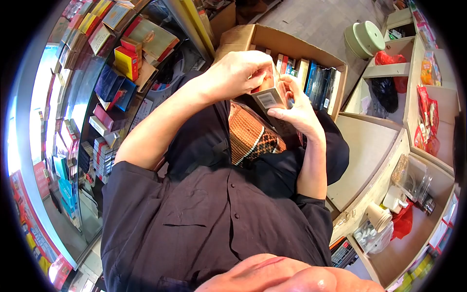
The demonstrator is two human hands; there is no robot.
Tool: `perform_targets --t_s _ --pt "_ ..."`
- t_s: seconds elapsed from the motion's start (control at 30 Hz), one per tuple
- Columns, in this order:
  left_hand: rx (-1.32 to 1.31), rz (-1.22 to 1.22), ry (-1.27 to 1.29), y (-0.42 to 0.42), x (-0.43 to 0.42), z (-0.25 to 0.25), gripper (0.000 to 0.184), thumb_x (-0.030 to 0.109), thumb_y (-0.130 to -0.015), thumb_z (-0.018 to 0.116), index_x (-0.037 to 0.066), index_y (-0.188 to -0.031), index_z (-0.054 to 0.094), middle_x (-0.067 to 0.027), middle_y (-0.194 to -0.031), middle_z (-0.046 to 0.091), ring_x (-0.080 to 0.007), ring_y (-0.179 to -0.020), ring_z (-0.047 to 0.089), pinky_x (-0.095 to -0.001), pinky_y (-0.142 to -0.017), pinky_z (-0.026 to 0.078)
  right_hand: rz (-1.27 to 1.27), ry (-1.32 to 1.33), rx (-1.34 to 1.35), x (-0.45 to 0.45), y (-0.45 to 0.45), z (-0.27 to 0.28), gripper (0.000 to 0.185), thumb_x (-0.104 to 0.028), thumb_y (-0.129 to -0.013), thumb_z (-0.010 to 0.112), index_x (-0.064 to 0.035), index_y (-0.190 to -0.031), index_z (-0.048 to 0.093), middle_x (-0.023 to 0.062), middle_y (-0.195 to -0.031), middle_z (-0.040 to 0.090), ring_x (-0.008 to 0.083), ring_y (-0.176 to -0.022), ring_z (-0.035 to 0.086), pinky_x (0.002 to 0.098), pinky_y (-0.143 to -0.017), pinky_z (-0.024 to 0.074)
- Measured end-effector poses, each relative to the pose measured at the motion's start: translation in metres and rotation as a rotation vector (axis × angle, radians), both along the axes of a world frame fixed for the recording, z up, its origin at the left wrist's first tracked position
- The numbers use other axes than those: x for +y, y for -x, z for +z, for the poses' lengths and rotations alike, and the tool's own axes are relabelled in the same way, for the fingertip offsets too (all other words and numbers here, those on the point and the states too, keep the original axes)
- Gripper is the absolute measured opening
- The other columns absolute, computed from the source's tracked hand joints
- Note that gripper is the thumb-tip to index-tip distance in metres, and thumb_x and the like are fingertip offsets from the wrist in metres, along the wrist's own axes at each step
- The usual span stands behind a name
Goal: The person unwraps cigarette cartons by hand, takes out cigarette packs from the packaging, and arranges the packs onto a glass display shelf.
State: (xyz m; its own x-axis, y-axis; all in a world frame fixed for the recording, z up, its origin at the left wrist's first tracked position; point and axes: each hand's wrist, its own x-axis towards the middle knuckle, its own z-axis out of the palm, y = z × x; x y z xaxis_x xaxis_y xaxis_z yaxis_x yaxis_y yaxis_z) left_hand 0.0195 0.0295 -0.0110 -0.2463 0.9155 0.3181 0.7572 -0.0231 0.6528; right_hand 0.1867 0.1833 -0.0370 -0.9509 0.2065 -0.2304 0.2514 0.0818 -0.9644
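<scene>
My right hand grips a small cardboard carton from its right side, thumb across the near face. A white barcode label shows on the carton's end, and a pale flap stands up along its top. The curled fingers of my left hand are at the carton's open top, their tips partly hidden. Something reddish shows beside those fingers, too small to make out. Just beyond both hands stands a large open cardboard box filled with upright packs or books. Under the hands lies an orange-brown woven cloth.
At left, a glass display case holds stacked cartons, including a yellow and red box. Wooden compartments at right hold plastic bags and containers. A pale green stool is at the back right, on the floor.
</scene>
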Motion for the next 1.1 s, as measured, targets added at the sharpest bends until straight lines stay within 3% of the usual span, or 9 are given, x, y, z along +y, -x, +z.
perform_targets --t_s 0.23,0.37,0.5,0.57,0.67,0.8,0.93,1.0,1.1 --pt "0.013 0.154 -0.001 -0.012 0.002 0.008 0.018 0.007 -0.088 0.057 0.002 -0.105 0.061 -0.0178 -0.088 0.064 -0.0327 -0.080 0.065 -0.0355 -0.068 0.052 -0.029 -0.011 0.069 -0.005 0.000 0.003 0.085 -0.023 -0.057 0.089 -0.0046 -0.128 0.046 0.0080 -0.111 0.054 0.0185 -0.104 0.051 0.0302 -0.093 0.0397" --pt "0.030 0.193 0.017 -0.014 0.002 0.009 0.018 0.008 -0.088 0.058 0.001 -0.104 0.061 -0.0180 -0.088 0.064 -0.0324 -0.079 0.066 -0.0354 -0.066 0.052 -0.030 0.029 0.063 -0.005 -0.001 -0.002 0.085 -0.024 -0.058 0.088 -0.0048 -0.128 0.046 0.0088 -0.111 0.054 0.0194 -0.106 0.050 0.0312 -0.095 0.0389" --pt "-0.088 0.210 0.049 -0.012 0.002 0.006 0.014 0.014 -0.090 0.056 0.002 -0.098 0.059 -0.0148 -0.090 0.060 -0.0298 -0.082 0.062 -0.0346 -0.072 0.049 -0.037 0.007 0.058 -0.004 0.000 -0.003 0.084 -0.029 -0.058 0.087 -0.0055 -0.128 0.046 0.0087 -0.111 0.054 0.0193 -0.106 0.050 0.0317 -0.096 0.0376" --pt "-0.103 0.190 0.028 -0.008 0.003 -0.001 0.015 0.016 -0.091 0.055 0.002 -0.096 0.058 -0.0139 -0.092 0.057 -0.0279 -0.085 0.059 -0.0337 -0.075 0.047 0.039 0.119 0.067 -0.001 0.001 -0.009 0.083 -0.032 -0.059 0.085 -0.0065 -0.128 0.046 0.0090 -0.114 0.054 0.0189 -0.107 0.050 0.0320 -0.097 0.0362" --pt "-0.324 0.058 0.045 -0.002 0.002 -0.010 0.027 0.029 -0.093 0.054 0.003 -0.099 0.052 -0.0136 -0.099 0.047 -0.0269 -0.098 0.048 -0.0363 -0.088 0.041 0.028 0.188 0.062 0.001 0.000 -0.007 0.084 -0.033 -0.061 0.084 -0.0079 -0.129 0.043 0.0096 -0.119 0.053 0.0201 -0.110 0.049 0.0332 -0.099 0.0352" --pt "-0.451 0.001 0.063 -0.004 0.002 -0.003 0.043 0.045 -0.088 0.063 0.004 -0.099 0.054 -0.0127 -0.100 0.047 -0.0259 -0.099 0.047 -0.0352 -0.090 0.040 0.021 0.254 0.095 0.008 0.000 -0.019 0.084 -0.032 -0.061 0.084 -0.0090 -0.131 0.041 0.0097 -0.120 0.052 0.0212 -0.112 0.048 0.0353 -0.099 0.0358" --pt "-0.479 -0.036 0.053 0.004 0.001 -0.009 0.043 0.045 -0.087 0.064 0.005 -0.097 0.054 -0.0126 -0.100 0.047 -0.0256 -0.099 0.047 -0.0349 -0.089 0.040 0.047 0.221 0.099 0.005 0.002 -0.012 0.084 -0.033 -0.061 0.084 -0.0093 -0.130 0.042 0.0089 -0.120 0.052 0.0209 -0.111 0.048 0.0359 -0.098 0.0368" --pt "-0.414 -0.015 0.145 0.006 0.000 -0.007 0.030 0.034 -0.091 0.062 0.007 -0.100 0.055 -0.0089 -0.104 0.047 -0.0198 -0.104 0.048 -0.0316 -0.089 0.040 0.056 0.200 0.080 0.003 0.002 -0.010 0.083 -0.032 -0.062 0.083 -0.0093 -0.130 0.043 0.0086 -0.119 0.052 0.0208 -0.110 0.049 0.0359 -0.098 0.0369" --pt "-0.245 -0.007 0.066 0.006 0.000 -0.008 0.026 0.031 -0.092 0.060 0.006 -0.099 0.055 -0.0107 -0.100 0.048 -0.0236 -0.101 0.049 -0.0331 -0.088 0.041 0.068 0.158 0.066 0.002 0.003 -0.016 0.081 -0.032 -0.062 0.083 -0.0093 -0.130 0.044 0.0079 -0.119 0.053 0.0202 -0.109 0.049 0.0354 -0.098 0.0369"
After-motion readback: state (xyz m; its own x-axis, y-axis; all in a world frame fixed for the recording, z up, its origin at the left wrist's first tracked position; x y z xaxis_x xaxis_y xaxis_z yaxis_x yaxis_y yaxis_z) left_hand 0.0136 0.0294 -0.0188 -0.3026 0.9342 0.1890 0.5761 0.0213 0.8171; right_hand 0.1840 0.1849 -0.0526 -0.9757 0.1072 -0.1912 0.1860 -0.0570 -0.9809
